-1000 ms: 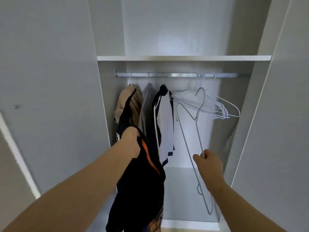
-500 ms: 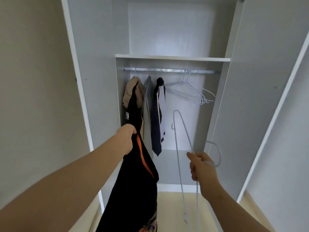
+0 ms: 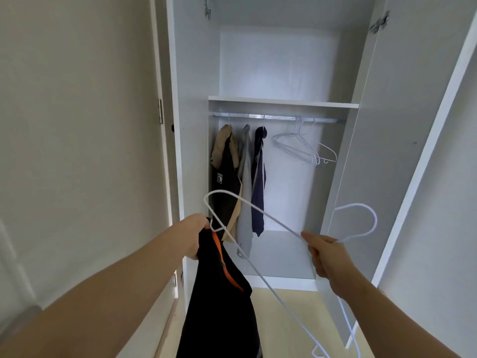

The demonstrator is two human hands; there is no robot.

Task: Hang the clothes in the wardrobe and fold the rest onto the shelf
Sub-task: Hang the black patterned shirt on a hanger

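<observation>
Presently, the left hand (image 3: 197, 235) is closed in a fist on the top edge of a black garment (image 3: 222, 301), which hangs straight down from that grip in front of the open wardrobe (image 3: 192, 125). An orange stripe (image 3: 224, 264) runs diagonally down the garment just below the fist. The right hand (image 3: 326, 255) is closed around a white wire hanger (image 3: 258, 210), fingers wrapped on the wire near the neck; the hook (image 3: 361, 218) curves up and to the right of that hand, in front of the right wardrobe door (image 3: 402, 125). One shoulder end of the hanger reaches across to the left hand and touches the garment's top edge there. Whether the wire has entered the garment cannot be told. The remaining wire runs down toward the bottom edge of the view, over the pale floor (image 3: 289, 313).

Inside the wardrobe, a metal rail (image 3: 278, 117) sits directly beneath a white shelf (image 3: 284, 102). Three items hang at the left end of the rail: a tan and black garment (image 3: 224, 161), a grey garment (image 3: 245, 192) beside it, and a navy garment (image 3: 259, 187) next along. A cluster of bare white hangers (image 3: 302, 148) hangs at the right end of the rail, apart from the clothes. Both doors stand open.
</observation>
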